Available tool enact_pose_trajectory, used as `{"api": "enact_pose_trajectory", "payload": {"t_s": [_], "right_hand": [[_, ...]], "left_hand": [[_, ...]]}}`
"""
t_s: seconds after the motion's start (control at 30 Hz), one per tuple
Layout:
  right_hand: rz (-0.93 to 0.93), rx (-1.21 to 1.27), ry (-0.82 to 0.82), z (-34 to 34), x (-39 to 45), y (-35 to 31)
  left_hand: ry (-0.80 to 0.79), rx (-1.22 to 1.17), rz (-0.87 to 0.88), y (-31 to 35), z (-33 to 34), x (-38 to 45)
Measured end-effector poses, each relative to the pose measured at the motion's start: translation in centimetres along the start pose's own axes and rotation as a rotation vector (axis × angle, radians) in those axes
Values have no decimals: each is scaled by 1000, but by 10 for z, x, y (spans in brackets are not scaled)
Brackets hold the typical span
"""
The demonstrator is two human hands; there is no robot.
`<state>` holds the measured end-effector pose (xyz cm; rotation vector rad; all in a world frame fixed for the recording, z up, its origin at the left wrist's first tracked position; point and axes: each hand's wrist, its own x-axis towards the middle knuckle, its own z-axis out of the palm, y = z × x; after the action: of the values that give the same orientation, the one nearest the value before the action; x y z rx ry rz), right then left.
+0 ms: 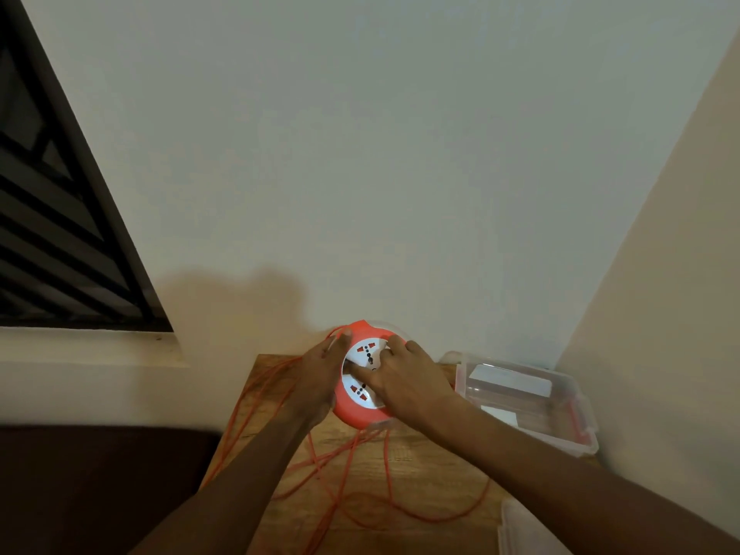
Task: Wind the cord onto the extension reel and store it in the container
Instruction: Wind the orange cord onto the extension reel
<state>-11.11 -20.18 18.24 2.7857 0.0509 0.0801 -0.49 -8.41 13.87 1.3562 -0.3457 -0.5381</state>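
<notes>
A round orange extension reel with a white socket face is held up above the wooden table. My left hand grips its left rim. On the white face lies my right hand, its fingers curled over the hub. The thin orange cord hangs from the reel and lies in loose loops across the table and over its left edge. A clear plastic container with red latches stands open at the table's right, against the wall corner.
A clear lid lies at the table's near right corner. White walls close in behind and to the right. A dark barred window is at the left, with a dark surface below it beside the table.
</notes>
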Motion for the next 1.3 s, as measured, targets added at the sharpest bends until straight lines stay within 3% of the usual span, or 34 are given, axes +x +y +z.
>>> {"api": "enact_pose_trajectory", "payload": {"t_s": [0.23, 0.43, 0.57, 0.7, 0.77, 0.83, 0.9, 1.03, 1.1, 1.2, 1.3], "right_hand": [[21, -31, 84, -2, 7, 7], [276, 269, 213, 7, 4, 2], [522, 621, 181, 15, 1, -3], [771, 1166, 110, 23, -1, -12], [848, 1517, 46, 25, -5, -18], [854, 1611, 11, 26, -7, -20], [791, 1420, 14, 24, -6, -20], [592, 720, 160, 15, -13, -9], [405, 424, 221, 16, -14, 0], [40, 247, 216, 15, -13, 9], [-137, 136, 167, 9, -10, 13]], "left_hand": [[-6, -34, -36, 2, 1, 9], [34, -77, 17, -5, 10, 8], [70, -39, 39, -11, 14, 8], [104, -8, 40, -20, 13, 4], [91, -39, 3, -24, 11, 2], [63, -62, -34, -25, 8, 2], [24, -86, -54, -23, 5, 3], [0, -127, -62, -17, 0, 5], [-9, -103, -49, -15, -3, 7], [-55, -71, -41, -17, -4, 8], [-84, -36, -48, -19, -4, 8]]}}
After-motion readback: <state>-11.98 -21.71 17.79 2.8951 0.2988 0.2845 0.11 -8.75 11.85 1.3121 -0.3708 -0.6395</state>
